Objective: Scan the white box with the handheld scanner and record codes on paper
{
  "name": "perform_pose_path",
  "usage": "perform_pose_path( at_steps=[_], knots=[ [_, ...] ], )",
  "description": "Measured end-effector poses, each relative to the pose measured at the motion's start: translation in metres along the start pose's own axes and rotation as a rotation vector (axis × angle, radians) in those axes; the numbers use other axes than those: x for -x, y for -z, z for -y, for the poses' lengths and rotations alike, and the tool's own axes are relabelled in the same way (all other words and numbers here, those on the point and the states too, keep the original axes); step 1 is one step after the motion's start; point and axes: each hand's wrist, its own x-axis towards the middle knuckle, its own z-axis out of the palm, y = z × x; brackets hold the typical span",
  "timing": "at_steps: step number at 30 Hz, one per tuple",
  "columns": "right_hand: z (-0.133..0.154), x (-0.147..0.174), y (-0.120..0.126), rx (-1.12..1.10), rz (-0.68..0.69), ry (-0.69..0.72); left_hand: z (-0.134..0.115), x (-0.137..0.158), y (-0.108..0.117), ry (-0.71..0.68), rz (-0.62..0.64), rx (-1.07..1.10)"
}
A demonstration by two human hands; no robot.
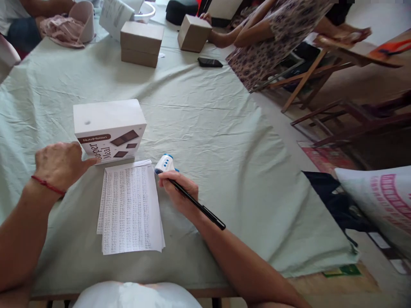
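My left hand (61, 164) is at the lower left edge of a white and brown NutriMotion box (111, 128). Its thumb lies across the front and the other fingers are mostly hidden; it appears to grip the box, which stands upright. A black pen (199, 204) is in my right hand (180, 190), its clip end pointing back over the wrist. Just beyond those fingers lies a small white and blue device (165, 163), perhaps an infrared thermometer; whether I touch it, I cannot tell. Between my hands are stacked sheets (130, 209) densely covered in small writing.
Across the table, covered with a pale green cloth (205, 111), stand two brown cardboard boxes (141, 42) (194, 33). A person's hand rests at the right one, near a black phone (209, 62). Pink cloth (61, 32) lies far left. Wooden chairs (305, 77) and a white sack (382, 201) are right.
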Motion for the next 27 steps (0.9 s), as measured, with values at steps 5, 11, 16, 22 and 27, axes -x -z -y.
perform_pose_path(
  at_steps=[5, 11, 16, 22, 27],
  knots=[
    [0.001, -0.001, -0.002, -0.068, -0.029, -0.135, -0.051, 0.021, -0.006, -0.111, 0.271, -0.355],
    [-0.009, 0.004, -0.008, -0.003, 0.051, -0.176, -0.089, 0.024, -0.07, -0.41, 0.36, -0.194],
    [-0.022, -0.008, -0.002, 0.251, 0.009, 0.012, -0.084, 0.024, -0.089, -0.466, 0.319, -0.197],
    [-0.026, -0.011, 0.008, 0.35, 0.222, 0.166, -0.087, 0.021, -0.091, -0.468, 0.314, -0.177],
    [-0.029, -0.008, 0.01, 0.465, 0.348, 0.227, -0.072, 0.021, -0.047, -0.534, 0.481, -0.082]
  ],
)
